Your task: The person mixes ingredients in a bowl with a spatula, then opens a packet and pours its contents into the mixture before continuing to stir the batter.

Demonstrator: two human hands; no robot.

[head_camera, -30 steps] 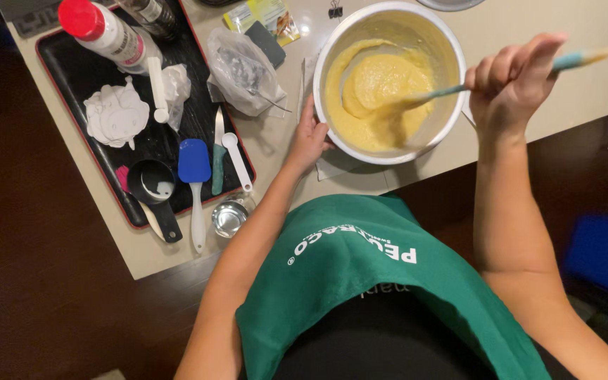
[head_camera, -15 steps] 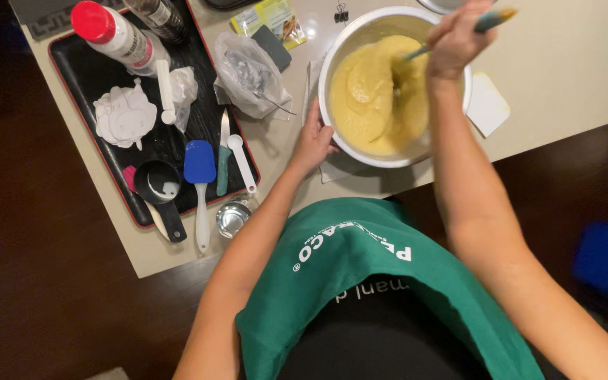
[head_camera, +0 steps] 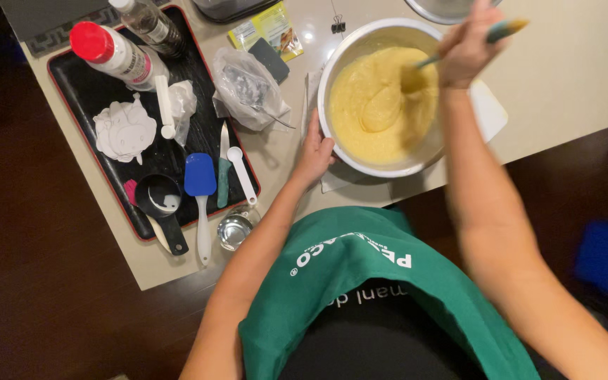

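A large metal mixing bowl [head_camera: 350,49] of pale yellow batter [head_camera: 367,105] stands on the beige counter. My left hand [head_camera: 313,153] presses against the bowl's near-left rim and steadies it. My right hand [head_camera: 467,48] is closed around the teal and orange handle of a spatula [head_camera: 504,29], whose blade is sunk in the batter at the bowl's right side. The right hand is blurred with motion.
A black tray [head_camera: 93,91] at left carries a red-capped bottle [head_camera: 110,51], a clear bottle [head_camera: 150,24], crumpled white paper [head_camera: 122,130], a blue spatula [head_camera: 200,190], a knife, a white measuring spoon and a black measuring cup [head_camera: 160,200]. A plastic bag [head_camera: 248,88], small metal cup [head_camera: 232,229] and counter edge lie nearby.
My right hand has swung with the spatula from the bowl's right, across its far rim, back to the right side, stirring the batter. My left hand stays on the rim.
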